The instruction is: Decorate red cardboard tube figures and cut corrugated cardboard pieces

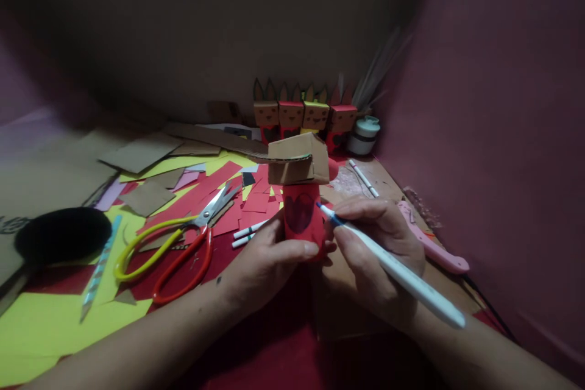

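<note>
My left hand (pixel 269 250) is wrapped round the lower part of a red paper figure (pixel 304 198), which stands upright with a brown cardboard box head (pixel 297 158). A dark heart (pixel 299 212) is coloured on its red front. In my right hand (pixel 384 250) a white marker pen (pixel 402 274) is gripped like a writing tool. Its blue tip is at or very near the figure's right edge, beside the heart; whether it touches I cannot tell.
Scissors (pixel 208 216) with yellow and red handles lie left, by a striped pencil (pixel 98 271) and red paper scraps (pixel 219 186). Finished-looking figures (pixel 291 116) stand behind, near a lidded jar (pixel 364 135). A pink tool (pixel 432 241) and a capped marker (pixel 363 178) lie right.
</note>
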Demonstrator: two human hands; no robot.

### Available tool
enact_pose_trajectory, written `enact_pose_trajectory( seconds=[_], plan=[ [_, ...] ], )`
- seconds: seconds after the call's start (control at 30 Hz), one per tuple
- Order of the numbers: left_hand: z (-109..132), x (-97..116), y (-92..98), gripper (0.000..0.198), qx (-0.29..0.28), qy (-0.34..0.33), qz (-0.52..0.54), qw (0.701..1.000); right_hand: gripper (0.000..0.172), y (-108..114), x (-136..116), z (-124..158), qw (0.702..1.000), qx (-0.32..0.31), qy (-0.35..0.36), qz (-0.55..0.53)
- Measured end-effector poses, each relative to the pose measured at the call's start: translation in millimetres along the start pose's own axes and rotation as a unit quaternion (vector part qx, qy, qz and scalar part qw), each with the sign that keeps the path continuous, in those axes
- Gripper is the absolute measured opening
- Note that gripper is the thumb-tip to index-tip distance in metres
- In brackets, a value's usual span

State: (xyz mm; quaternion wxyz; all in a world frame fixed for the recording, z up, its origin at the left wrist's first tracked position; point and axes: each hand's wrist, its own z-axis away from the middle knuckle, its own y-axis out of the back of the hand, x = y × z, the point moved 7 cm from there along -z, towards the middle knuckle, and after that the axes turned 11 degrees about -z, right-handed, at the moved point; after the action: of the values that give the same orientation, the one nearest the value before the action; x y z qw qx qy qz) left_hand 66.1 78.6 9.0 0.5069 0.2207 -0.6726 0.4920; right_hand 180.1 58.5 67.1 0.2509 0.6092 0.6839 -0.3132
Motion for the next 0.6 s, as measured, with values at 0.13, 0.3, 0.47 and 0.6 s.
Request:
enact_pose_trajectory(
  seconds=[0.13,0.3,0.47,0.6],
  plan=[
    [4,8,2.6,0.04,0.023,-0.009,0.039,0.999,0.014,-7,0,-11,0.998,-0.055,-0.017,-0.011],
    [9,16,4.5,0.028,0.032,-0.029,0.031,0.999,0.015,-9,2,-11,0.998,-0.039,-0.011,-0.049],
    [7,6,13.1,0.025,0.046,0.001,0.013,0.999,0.018,-6,7,-1,0.998,-0.023,-0.004,-0.064],
    [4,2,22.4,0.026,0.051,0.01,0.012,0.999,0.027,-3,9,3,0.999,-0.018,0.036,-0.011]
  ],
)
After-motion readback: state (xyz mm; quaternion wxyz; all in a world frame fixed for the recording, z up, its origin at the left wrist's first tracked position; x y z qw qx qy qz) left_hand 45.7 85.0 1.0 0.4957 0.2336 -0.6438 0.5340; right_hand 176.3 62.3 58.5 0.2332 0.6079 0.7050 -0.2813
